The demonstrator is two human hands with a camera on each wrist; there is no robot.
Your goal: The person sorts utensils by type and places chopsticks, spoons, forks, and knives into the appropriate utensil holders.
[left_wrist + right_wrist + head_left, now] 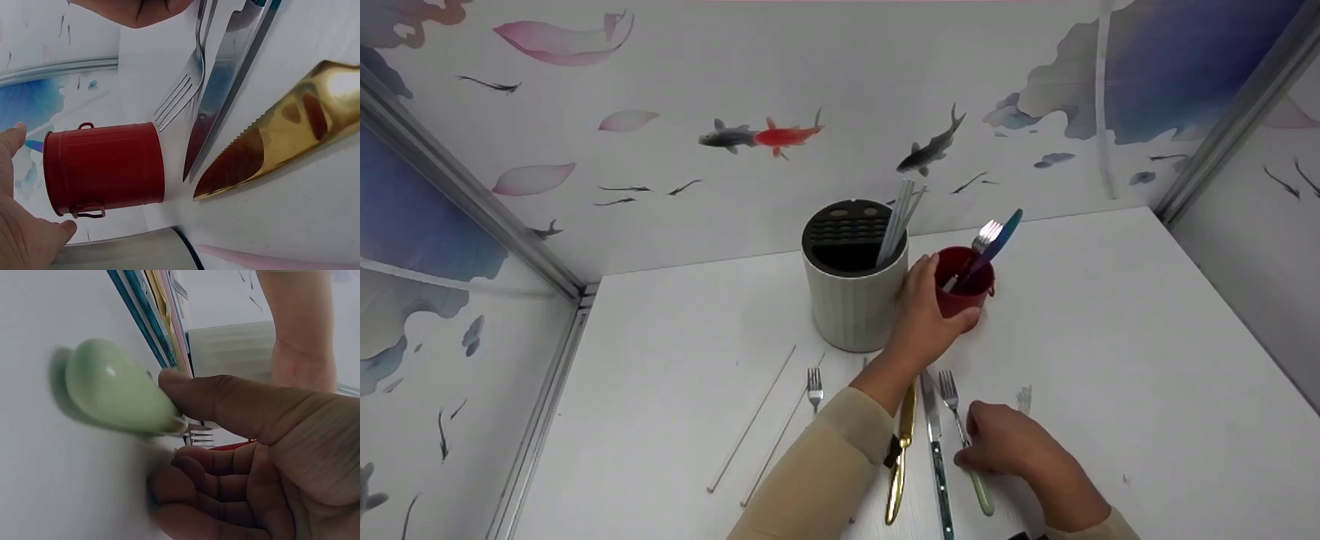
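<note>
Spreading beside the red pail [104, 169] is the left grip [924, 326].

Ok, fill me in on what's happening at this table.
A person is sorting through cutlery two-handed. The left hand is spread at the red bucket, which holds a fork and a blue-purple knife. The right hand is at the green-handled fork on the table; whether it grips is unclear. Another fork, a gold knife, a dark-handled knife and thin sticks lie nearby.
</note>
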